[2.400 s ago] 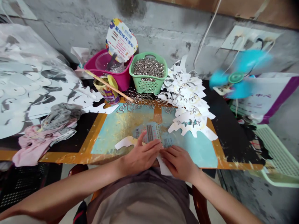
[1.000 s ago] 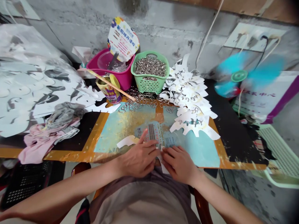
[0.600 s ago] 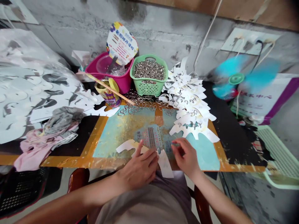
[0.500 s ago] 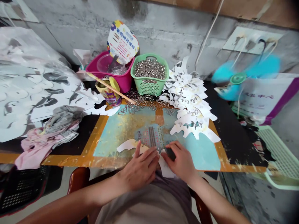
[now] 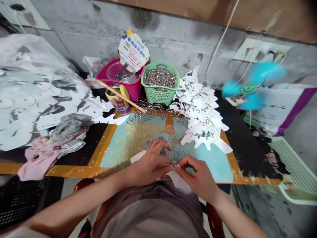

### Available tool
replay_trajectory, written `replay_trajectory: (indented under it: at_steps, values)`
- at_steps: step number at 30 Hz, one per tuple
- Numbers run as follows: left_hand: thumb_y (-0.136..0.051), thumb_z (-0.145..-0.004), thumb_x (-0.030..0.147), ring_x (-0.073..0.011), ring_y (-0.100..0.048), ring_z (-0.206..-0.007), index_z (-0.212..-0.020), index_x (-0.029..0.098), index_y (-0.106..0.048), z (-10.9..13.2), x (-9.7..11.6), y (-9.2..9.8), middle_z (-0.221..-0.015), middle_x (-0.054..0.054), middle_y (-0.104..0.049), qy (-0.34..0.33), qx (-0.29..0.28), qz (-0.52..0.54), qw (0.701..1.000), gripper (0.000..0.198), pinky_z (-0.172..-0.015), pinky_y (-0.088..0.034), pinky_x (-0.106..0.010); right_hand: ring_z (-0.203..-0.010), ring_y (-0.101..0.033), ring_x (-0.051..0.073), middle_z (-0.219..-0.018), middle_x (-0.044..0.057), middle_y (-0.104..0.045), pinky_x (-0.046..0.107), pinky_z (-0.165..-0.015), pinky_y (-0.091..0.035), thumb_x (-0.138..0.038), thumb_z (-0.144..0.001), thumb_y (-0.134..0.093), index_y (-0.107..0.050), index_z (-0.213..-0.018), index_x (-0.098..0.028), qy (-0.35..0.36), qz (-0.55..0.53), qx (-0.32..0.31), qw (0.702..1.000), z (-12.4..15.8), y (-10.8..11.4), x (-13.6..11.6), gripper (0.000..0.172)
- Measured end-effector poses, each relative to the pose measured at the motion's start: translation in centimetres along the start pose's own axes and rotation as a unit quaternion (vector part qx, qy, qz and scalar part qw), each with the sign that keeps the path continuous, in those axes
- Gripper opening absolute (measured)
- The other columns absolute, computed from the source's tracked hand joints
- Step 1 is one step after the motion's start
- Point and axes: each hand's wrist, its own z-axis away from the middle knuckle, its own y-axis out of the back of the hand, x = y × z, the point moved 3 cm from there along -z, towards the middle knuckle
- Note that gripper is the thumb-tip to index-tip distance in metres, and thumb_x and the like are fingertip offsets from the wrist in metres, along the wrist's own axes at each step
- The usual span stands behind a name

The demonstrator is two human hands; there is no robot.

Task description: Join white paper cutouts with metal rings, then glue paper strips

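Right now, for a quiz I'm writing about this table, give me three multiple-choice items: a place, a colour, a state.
1. Where is the green basket? A beside the pink tub; B under the chair; C on the floor.
2. What colour are the fan blades? A red; B blue; C yellow.
3. Where are the left hand and right hand? A both at a small metal ring; B far apart; C on the wooden stick.

Answers: A, it stands right of the tub; B, the blurred blades show blue; A, their fingers meet at the ring.
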Motion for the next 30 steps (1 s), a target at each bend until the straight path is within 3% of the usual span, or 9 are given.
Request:
replay_trajectory:
  at_steps: [3, 6, 10, 13, 17, 21, 25, 30]
  values:
    - [-0.061, -0.093, 0.029, -0.0247, -0.048, -0.125, -0.073, 0.018, -0.069, -0.8, 0.2, 0.8, -0.121, -0.012, -0.055, -0.024, -0.01, 0.059, 0.998, 0.024, -0.105, -0.044, -0.041, -0.066, -0.055, 0.013, -0.072, -0.001, -0.061, 0.023, -0.059, -0.043, -0.032, -0.089, -0.065, -0.061, -0.087, -0.02, -0.002, -0.026, -0.027, 0.999, -0.1, 0.6, -0.8, 0.013]
    - [-0.06, -0.094, 0.029, -0.0238, -0.044, -0.129, -0.074, 0.018, -0.068, -0.6, 0.6, 1.3, -0.112, -0.012, -0.059, -0.021, -0.012, 0.116, 0.993, 0.025, -0.102, -0.047, -0.035, -0.062, -0.046, 0.011, -0.066, -0.002, -0.054, 0.023, -0.055, -0.035, -0.038, -0.091, -0.063, -0.057, -0.073, -0.019, 0.005, -0.055, -0.077, 0.996, -0.4, 1.1, -1.1, 0.026]
    - [-0.057, -0.095, 0.026, -0.0248, -0.039, -0.132, -0.071, 0.018, -0.066, 0.1, 1.3, 1.2, -0.094, -0.01, -0.062, -0.012, -0.001, 0.142, 0.99, 0.027, -0.108, -0.043, -0.04, -0.059, -0.039, 0.01, -0.066, -0.002, -0.049, 0.024, -0.055, -0.03, -0.04, -0.09, -0.065, -0.056, -0.07, -0.018, 0.01, -0.186, -0.085, 0.979, -0.2, 0.9, -1.2, 0.031]
    - [-0.055, -0.096, 0.024, -0.0245, -0.036, -0.135, -0.075, 0.017, -0.067, 0.6, 1.5, 0.7, -0.097, -0.01, -0.062, 0.003, 0.018, 0.154, 0.988, 0.026, -0.11, -0.041, -0.042, -0.061, -0.043, 0.012, -0.069, 0.0, -0.053, 0.026, -0.057, -0.032, -0.043, -0.085, -0.07, -0.063, -0.076, -0.018, -0.016, -0.289, -0.075, 0.954, 0.1, -0.1, -0.5, 0.028]
    - [-0.052, -0.098, 0.027, -0.025, -0.038, -0.131, -0.071, 0.017, -0.066, 0.7, 1.1, 0.1, -0.086, -0.009, -0.061, 0.021, 0.034, 0.22, 0.975, 0.032, -0.11, -0.038, -0.042, -0.058, -0.046, 0.013, -0.069, 0.002, -0.057, 0.025, -0.056, -0.035, -0.05, -0.078, -0.075, -0.065, -0.079, -0.017, -0.077, -0.369, -0.076, 0.923, -0.1, -1.0, 1.3, 0.035]
    - [-0.055, -0.097, 0.036, -0.0271, -0.039, -0.128, -0.077, 0.015, -0.069, 0.6, 0.3, 0.0, -0.093, -0.01, -0.059, 0.068, 0.056, 0.295, 0.951, 0.032, -0.102, -0.041, -0.037, -0.059, -0.045, 0.012, -0.07, 0.002, -0.056, 0.024, -0.055, -0.033, -0.066, -0.075, -0.07, -0.066, -0.082, -0.015, -0.057, -0.34, -0.127, 0.93, -0.9, -0.2, 1.4, 0.052]
    - [-0.056, -0.096, 0.038, -0.0273, -0.039, -0.126, -0.074, 0.015, -0.07, 0.6, 0.5, 0.0, -0.112, -0.011, -0.056, 0.097, 0.065, 0.324, 0.939, 0.036, -0.102, -0.038, -0.035, -0.056, -0.031, 0.008, -0.061, -0.004, -0.039, 0.023, -0.052, -0.021, -0.05, -0.086, -0.069, -0.053, -0.065, -0.016, -0.027, -0.228, -0.133, 0.964, -1.4, 0.6, -0.1, 0.043]
    - [-0.063, -0.091, 0.041, -0.0281, -0.037, -0.128, -0.068, 0.016, -0.07, 1.1, 0.9, -0.7, -0.108, -0.01, -0.056, 0.117, 0.1, 0.405, 0.901, 0.034, -0.104, -0.034, -0.035, -0.061, -0.034, 0.01, -0.07, -0.002, -0.043, 0.025, -0.055, -0.024, -0.041, -0.092, -0.063, -0.052, -0.071, -0.017, 0.018, -0.284, -0.146, 0.947, -0.7, -0.5, -0.8, 0.033]
